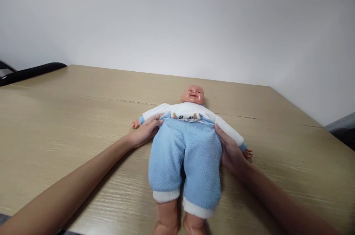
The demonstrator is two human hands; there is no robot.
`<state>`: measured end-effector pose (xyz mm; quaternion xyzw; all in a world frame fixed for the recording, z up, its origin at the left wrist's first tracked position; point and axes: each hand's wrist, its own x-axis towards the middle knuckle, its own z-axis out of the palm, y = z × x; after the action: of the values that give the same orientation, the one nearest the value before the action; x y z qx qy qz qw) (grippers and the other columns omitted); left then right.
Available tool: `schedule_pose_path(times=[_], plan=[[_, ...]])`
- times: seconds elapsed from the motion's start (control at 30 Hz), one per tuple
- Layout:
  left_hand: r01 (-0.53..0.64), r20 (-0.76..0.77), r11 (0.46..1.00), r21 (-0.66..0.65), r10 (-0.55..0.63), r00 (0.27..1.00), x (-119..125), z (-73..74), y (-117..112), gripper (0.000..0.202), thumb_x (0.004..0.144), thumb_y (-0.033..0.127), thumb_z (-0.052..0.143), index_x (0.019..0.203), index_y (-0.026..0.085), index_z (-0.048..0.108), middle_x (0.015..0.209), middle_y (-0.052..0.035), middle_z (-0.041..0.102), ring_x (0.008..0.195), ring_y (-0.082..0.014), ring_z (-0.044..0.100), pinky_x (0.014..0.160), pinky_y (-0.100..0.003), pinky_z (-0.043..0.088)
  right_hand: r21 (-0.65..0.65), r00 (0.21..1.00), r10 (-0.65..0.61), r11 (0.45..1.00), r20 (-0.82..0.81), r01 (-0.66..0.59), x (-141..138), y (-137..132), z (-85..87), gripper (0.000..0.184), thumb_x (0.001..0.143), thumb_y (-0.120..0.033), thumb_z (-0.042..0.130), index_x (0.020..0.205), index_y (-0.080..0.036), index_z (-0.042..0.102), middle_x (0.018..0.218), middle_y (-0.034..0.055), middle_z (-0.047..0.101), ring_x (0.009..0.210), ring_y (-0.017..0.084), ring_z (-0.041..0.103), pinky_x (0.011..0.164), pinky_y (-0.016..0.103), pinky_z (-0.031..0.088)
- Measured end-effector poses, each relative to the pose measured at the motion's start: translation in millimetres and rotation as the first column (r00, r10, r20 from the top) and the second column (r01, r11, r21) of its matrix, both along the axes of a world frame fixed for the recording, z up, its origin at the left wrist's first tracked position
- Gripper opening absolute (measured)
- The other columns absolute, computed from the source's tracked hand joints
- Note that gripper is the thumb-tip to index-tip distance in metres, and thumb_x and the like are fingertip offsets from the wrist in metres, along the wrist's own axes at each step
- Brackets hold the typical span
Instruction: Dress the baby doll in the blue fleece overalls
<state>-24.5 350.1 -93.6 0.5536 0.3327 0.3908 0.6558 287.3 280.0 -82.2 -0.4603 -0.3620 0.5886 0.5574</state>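
Note:
A baby doll (194, 95) lies on its back on the wooden table, head away from me and bare lower legs toward me. It wears a white long-sleeved top (187, 108) with light blue cuffs, and fluffy light blue pants (185, 146) with white hems. My left hand (146, 129) pinches the pants' waistband at the left side. At the right side, my right hand (229, 148) grips the waistband too, thumb on top and its other fingers mostly hidden. Between my hands, a strip of printed cloth with eyes shows above the waistband.
The wooden table (83, 116) reaches back to a white partition wall (166, 31). A black chair part (36, 72) shows at the left edge of the table, and another dark object (344, 128) stands beyond its right edge.

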Motion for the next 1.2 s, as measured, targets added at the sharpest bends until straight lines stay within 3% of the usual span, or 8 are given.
schedule_pose_path(times=[0.13, 0.27, 0.4, 0.57, 0.73, 0.83, 0.93, 1.2], plan=[[-0.036, -0.011, 0.999, -0.021, 0.035, 0.999, 4.2, 1.0, -1.2, 0.043, 0.096, 0.048, 0.073, 0.131, 0.023, 0.069, 0.111, -0.0058, 0.073, 0.103, -0.0236, 0.065, 0.095, -0.034, 0.050, -0.019, 0.999, -0.036, 0.999, -0.024, 0.035, 5.1, 4.1, -3.9, 0.043, 0.083, -0.061, 0.084, 0.111, -0.030, 0.072, 0.113, 0.0041, 0.079, 0.118, 0.031, 0.071, 0.109, 0.045, 0.058], [-0.050, -0.205, 0.995, 0.092, 0.068, 0.976, -3.2, 14.6, -0.8, 0.041, 0.097, 0.058, 0.073, 0.116, 0.022, 0.072, 0.102, -0.0044, 0.071, 0.091, -0.0215, 0.062, 0.078, -0.029, 0.048, 0.078, 0.959, 0.163, 0.980, 0.230, -0.186, 24.7, 1.5, 3.4, 0.032, 0.094, -0.058, 0.077, 0.099, -0.028, 0.067, 0.090, -0.0013, 0.067, 0.089, 0.022, 0.062, 0.086, 0.034, 0.054], [0.156, -0.311, 0.972, 0.177, -0.096, 0.946, -18.2, 29.1, 3.4, 0.037, 0.099, 0.057, 0.071, 0.106, 0.021, 0.073, 0.101, -0.0060, 0.069, 0.093, -0.0230, 0.063, 0.082, -0.032, 0.051, 0.095, 0.805, 0.279, 0.920, 0.524, -0.381, 50.0, 0.6, 20.1, 0.028, 0.102, -0.054, 0.068, 0.097, -0.026, 0.067, 0.093, -0.0007, 0.065, 0.091, 0.023, 0.058, 0.086, 0.033, 0.048], [0.343, -0.380, 0.920, 0.187, -0.254, 0.889, -30.6, 36.2, 6.8, 0.032, 0.096, 0.046, 0.077, 0.116, 0.021, 0.073, 0.116, -0.0085, 0.070, 0.112, -0.0262, 0.065, 0.100, -0.035, 0.053, 0.163, 0.655, 0.284, 0.830, 0.701, -0.534, 60.7, 7.9, 23.1, 0.021, 0.092, -0.043, 0.077, 0.101, -0.024, 0.076, 0.109, 0.0044, 0.074, 0.107, 0.032, 0.062, 0.102, 0.043, 0.048], [0.234, -0.351, 0.943, 0.238, -0.141, 0.926, -20.8, 33.1, 1.2, 0.029, 0.093, 0.046, 0.078, 0.103, 0.020, 0.072, 0.105, -0.0074, 0.070, 0.103, -0.0263, 0.065, 0.094, -0.035, 0.054, 0.127, 0.826, 0.241, 0.928, 0.510, -0.349, 40.5, 4.4, 14.3, 0.027, 0.084, -0.039, 0.076, 0.108, -0.027, 0.078, 0.114, 0.0041, 0.078, 0.118, 0.035, 0.065, 0.118, 0.050, 0.045], [0.053, -0.331, 0.962, 0.267, 0.041, 0.943, -9.6, 25.3, -5.1, 0.030, 0.096, 0.048, 0.069, 0.111, 0.022, 0.073, 0.108, -0.0064, 0.071, 0.104, -0.0269, 0.063, 0.095, -0.036, 0.053, 0.015, 0.961, 0.199, 0.978, 0.190, -0.206, 23.7, -1.9, 9.9, 0.031, 0.085, -0.043, 0.065, 0.111, -0.030, 0.076, 0.111, 0.0048, 0.080, 0.116, 0.035, 0.070, 0.110, 0.051, 0.054], [-0.150, -0.299, 0.959, 0.242, 0.221, 0.928, 0.4, 13.9, -10.1, 0.030, 0.099, 0.047, 0.062, 0.117, 0.027, 0.074, 0.111, -0.0049, 0.071, 0.109, -0.0284, 0.062, 0.098, -0.037, 0.051, -0.093, 0.987, 0.163, 0.982, 0.005, -0.162, 12.0, -6.2, 8.5, 0.036, 0.087, -0.045, 0.059, 0.117, -0.031, 0.073, 0.108, 0.0052, 0.081, 0.113, 0.034, 0.074, 0.100, 0.049, 0.061], [-0.257, -0.241, 0.935, 0.245, 0.315, 0.918, 11.8, 11.8, -13.1, 0.029, 0.098, 0.047, 0.065, 0.114, 0.026, 0.075, 0.118, -0.0060, 0.074, 0.119, -0.0310, 0.062, 0.110, -0.038, 0.048, 0.075, 0.990, 0.065, 0.994, 0.129, -0.075, 10.2, 1.5, 4.2, 0.029, 0.086, -0.043, 0.073, 0.112, -0.030, 0.073, 0.118, 0.0034, 0.081, 0.128, 0.033, 0.069, 0.110, 0.045, 0.057]])
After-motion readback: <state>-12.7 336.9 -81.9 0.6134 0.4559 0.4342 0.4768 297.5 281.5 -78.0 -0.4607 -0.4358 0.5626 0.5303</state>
